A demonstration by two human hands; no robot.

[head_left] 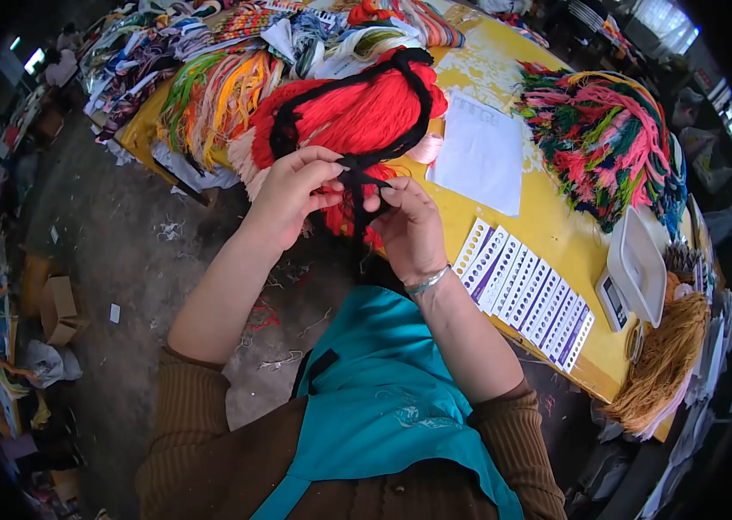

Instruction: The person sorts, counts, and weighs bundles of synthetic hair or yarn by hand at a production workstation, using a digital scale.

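Both of my hands are raised at the near edge of the yellow table, pinching black yarn (358, 161) between thumbs and fingertips. My left hand (295, 192) has the yarn from the left side; my right hand (412, 227), with a silver bangle at the wrist, has it from the right, a short gap away. The black yarn loops over a large bundle of red thread (344, 117) just beyond my hands, and loose black strands hang below them. A pale pink spool (426, 148) lies beside the bundle.
White paper (480, 156) and purple-and-white cards (526, 290) lie on the yellow table (557, 234). Multicoloured thread (595, 143), a white plastic tray (637, 264), a scale (612, 301) and brown yarn (662, 364) are at the right. More thread bundles (223, 100) are at the back left.
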